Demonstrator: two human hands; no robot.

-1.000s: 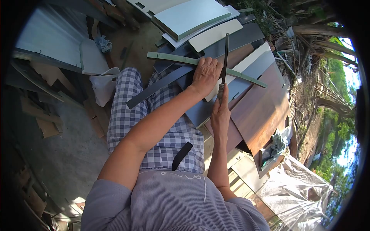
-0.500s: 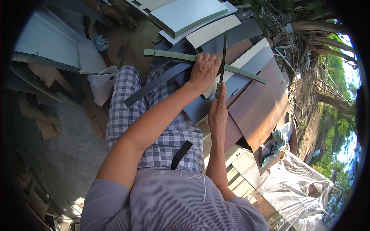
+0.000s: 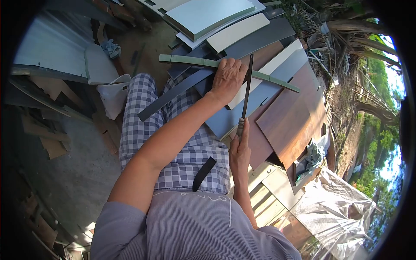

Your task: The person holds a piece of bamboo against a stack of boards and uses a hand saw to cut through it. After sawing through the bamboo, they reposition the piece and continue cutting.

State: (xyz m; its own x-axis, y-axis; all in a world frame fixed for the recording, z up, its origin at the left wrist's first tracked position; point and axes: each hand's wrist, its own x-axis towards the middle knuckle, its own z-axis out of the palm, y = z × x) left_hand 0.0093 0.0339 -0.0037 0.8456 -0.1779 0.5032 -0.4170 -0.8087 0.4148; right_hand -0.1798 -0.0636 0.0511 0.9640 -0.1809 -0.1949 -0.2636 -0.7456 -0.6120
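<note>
A green bamboo strip [image 3: 186, 60] lies crosswise over a pile of boards in front of my lap. My left hand [image 3: 229, 82] is closed over its middle, pressing it down; the underside of the grip is hidden. My right hand [image 3: 239, 151] is wrapped around the pale, bound handle of a narrow dark saw [image 3: 246, 95]. The saw's blade points away from me and crosses the bamboo just right of my left fingers. Its teeth are too small to make out. A dark flat strip [image 3: 173, 96] sticks out of the pile over my knee.
Stacked panels lie ahead, with a white board [image 3: 210, 17] at the far end and a brown board [image 3: 294, 117] at right. A white bag [image 3: 113, 97] hangs left of my knee. Crumpled plastic sheeting [image 3: 338, 212] covers the lower right. Roots and trunks stand beyond.
My right hand has drawn the saw back toward my body, so its tip is now much nearer the bamboo strip. My left hand and the bamboo have stayed nearly in place.
</note>
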